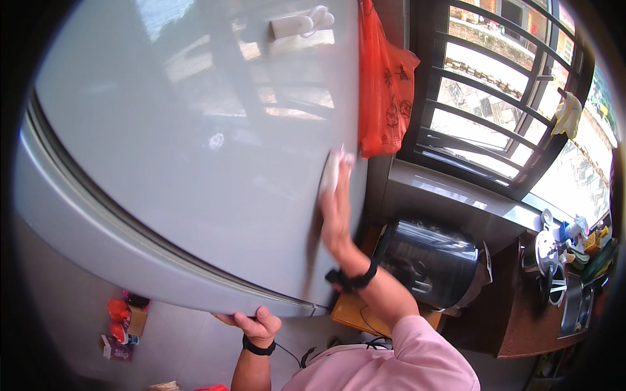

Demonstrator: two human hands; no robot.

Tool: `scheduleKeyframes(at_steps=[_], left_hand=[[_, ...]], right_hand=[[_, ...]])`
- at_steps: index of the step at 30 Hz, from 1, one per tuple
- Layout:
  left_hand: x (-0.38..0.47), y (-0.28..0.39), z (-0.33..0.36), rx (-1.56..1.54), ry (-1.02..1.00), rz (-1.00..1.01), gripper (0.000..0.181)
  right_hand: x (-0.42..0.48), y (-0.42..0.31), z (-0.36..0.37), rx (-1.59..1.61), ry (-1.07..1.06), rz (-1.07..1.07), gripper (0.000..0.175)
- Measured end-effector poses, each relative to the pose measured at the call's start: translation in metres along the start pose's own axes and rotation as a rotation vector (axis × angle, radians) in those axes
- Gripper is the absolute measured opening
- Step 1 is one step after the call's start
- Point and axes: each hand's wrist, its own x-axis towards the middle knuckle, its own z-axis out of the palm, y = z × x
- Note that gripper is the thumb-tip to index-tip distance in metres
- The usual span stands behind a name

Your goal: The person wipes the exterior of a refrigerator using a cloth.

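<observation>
My right hand [336,205] is stretched out flat along the right side of a large grey refrigerator [234,195], blurred, with a pale cloth [330,172] pressed under its fingers against the glossy surface. At the lower edge of the refrigerator's door, my left hand [255,323] rests with its thumb and fingers spread against the rim. Higher up on the same surface a white hook-like fitting with a loop [293,25] is fixed. A red plastic bag [386,97] hangs beside the refrigerator's right side. Black bands circle both wrists.
A dark rounded appliance [425,264] stands on a wooden stand [364,317] at the right. Beyond it are a brown counter [525,322] with a pot [547,251] and a sink [577,308], below a barred window [489,97]. Boxes and red bags [118,317] lie on the floor, lower left.
</observation>
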Motion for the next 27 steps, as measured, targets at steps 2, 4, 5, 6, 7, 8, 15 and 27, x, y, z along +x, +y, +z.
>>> scheduleKeyframes(at_steps=[2,4,5,6,7,8,15,27], left_hand=[[-0.002,0.0,-0.003,0.015,-0.001,-0.003,0.059],[-0.003,-0.002,0.001,-0.011,0.007,-0.008,0.06],[-0.005,0.0,0.0,-0.014,0.014,-0.009,0.06],[-0.007,-0.001,-0.004,0.007,0.001,-0.032,0.06],[-0.008,-0.001,-0.004,0.018,-0.009,-0.052,0.061],[-0.008,-0.001,-0.003,0.02,0.002,-0.049,0.061],[-0.009,0.002,-0.001,0.006,0.021,-0.07,0.061],[-0.01,-0.001,-0.003,-0.022,0.014,-0.029,0.06]], right_hand=[[0.041,-0.017,0.0,0.062,0.03,0.057,0.054],[0.055,-0.02,0.004,0.02,0.1,0.046,0.052],[0.052,-0.01,0.005,-0.003,0.121,0.04,0.052],[0.027,-0.019,0.011,-0.039,0.111,-0.021,0.052],[-0.007,-0.02,0.01,-0.127,0.031,-0.141,0.054],[-0.038,-0.027,0.008,-0.131,-0.058,-0.24,0.057],[0.048,-0.007,-0.005,-0.018,0.104,0.037,0.045],[0.041,-0.023,0.005,-0.082,-0.075,-0.165,0.059]])
